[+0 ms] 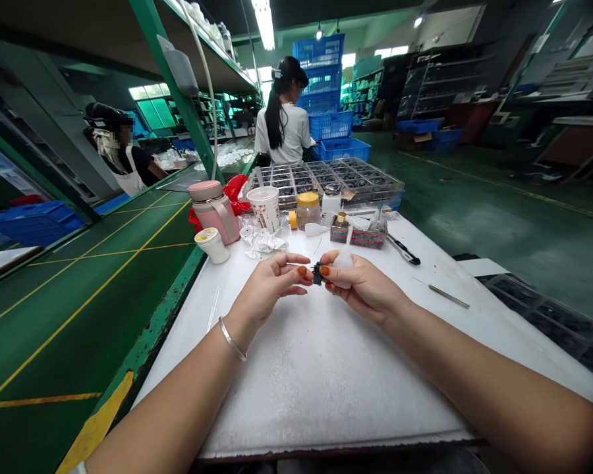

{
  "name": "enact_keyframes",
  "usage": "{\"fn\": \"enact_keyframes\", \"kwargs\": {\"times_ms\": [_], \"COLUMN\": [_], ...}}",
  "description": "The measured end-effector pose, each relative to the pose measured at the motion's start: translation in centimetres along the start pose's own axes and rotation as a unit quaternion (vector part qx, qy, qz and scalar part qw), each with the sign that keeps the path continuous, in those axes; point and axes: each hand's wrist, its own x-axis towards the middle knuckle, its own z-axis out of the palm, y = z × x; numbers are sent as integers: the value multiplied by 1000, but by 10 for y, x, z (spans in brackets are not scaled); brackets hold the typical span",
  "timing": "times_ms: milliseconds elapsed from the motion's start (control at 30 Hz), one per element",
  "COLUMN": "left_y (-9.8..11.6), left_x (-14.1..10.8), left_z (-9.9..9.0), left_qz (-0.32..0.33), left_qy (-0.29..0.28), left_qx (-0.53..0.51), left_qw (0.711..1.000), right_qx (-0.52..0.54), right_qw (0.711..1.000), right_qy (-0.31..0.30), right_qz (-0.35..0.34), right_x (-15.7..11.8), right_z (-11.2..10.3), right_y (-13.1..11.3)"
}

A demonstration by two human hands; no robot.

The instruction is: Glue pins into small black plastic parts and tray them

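Over the middle of the white tabletop, both my hands meet at a small black plastic part. My right hand pinches its right side between thumb and fingers. The same hand also holds a small translucent white squeeze bottle, its narrow nozzle pointing up. My left hand reaches in from the other side, thumb and a fingertip at the part's left edge, the index finger stretched above it. How firmly the left fingertips grip is hard to see. Fine details of the part are too small to make out.
Behind my hands stand a pink thermos, a paper cup, a yellow-lidded jar and a patterned box. A utility knife and a needle tool lie right. Divided trays sit behind; a green conveyor runs left. Two people work beyond.
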Motion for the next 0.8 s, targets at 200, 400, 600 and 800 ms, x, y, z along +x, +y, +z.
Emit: {"fn": "enact_keyframes", "kwargs": {"times_ms": [200, 400, 600, 800], "left_y": [-2, -1, 0, 1], "left_x": [0, -1, -1, 0], "left_z": [7, 5, 4, 1], "left_qz": [-6, 0, 0, 2], "left_qy": [15, 28, 13, 0], "left_qx": [-7, -7, 19, 31], "left_qw": [1000, 1000, 1000, 1000], "right_qx": [-68, -228, -314, -251], "right_qw": [995, 962, 936, 954], "right_qy": [23, 19, 18, 2], "right_qz": [-64, -147, -158, -161], "right_x": [-1, -1, -5, -1], "right_z": [7, 5, 6, -2], "right_y": [3, 1, -5, -11]}}
